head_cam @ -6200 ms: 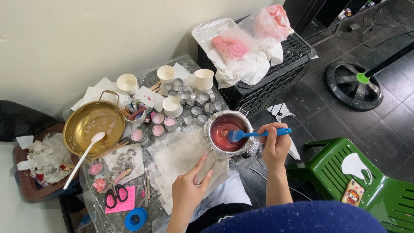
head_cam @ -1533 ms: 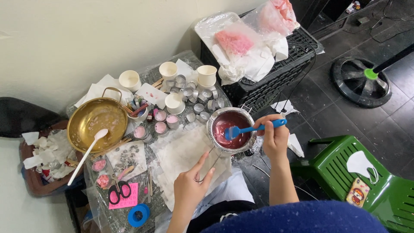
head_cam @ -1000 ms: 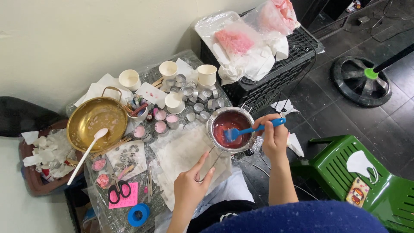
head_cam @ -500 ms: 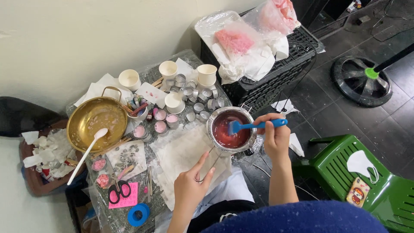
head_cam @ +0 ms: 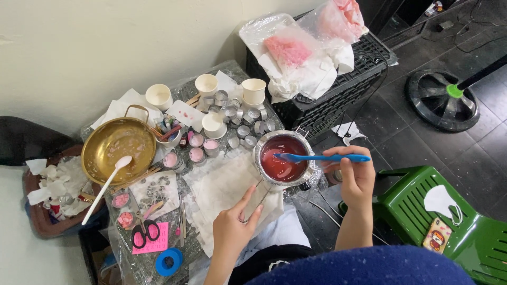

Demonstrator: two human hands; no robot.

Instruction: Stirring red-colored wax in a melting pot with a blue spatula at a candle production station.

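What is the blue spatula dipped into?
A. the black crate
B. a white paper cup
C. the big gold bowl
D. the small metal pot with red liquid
D: the right hand holds the blue spatula with its tip in the red liquid of the small metal pot, while the left hand grips the pot's handle.
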